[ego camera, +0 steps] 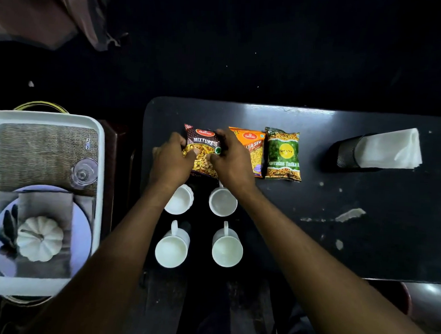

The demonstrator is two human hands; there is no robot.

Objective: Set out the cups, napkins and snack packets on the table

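Observation:
A brown Mixture snack packet (pixel 203 145) lies on the dark table (pixel 338 196). My left hand (pixel 171 160) grips its left edge and my right hand (pixel 231 162) grips its right edge. To its right lie an orange Sev packet (pixel 252 145), partly under my right hand, and a green packet (pixel 283 155). Below them stand several white cups: two far ones (pixel 179 201) (pixel 223 202), partly hidden by my wrists, and two near ones (pixel 172 250) (pixel 227 248). White napkins (pixel 390 149) stick out of a black mesh holder (pixel 345 153) at the right.
A white tray (pixel 101 162) stands to the left of the table, holding a woven mat, a glass (pixel 85 173), a plate and a small white pumpkin (pixel 40 238). A brown cloth (pixel 57 13) hangs at the top left. The table surface has scuffed patches at the right.

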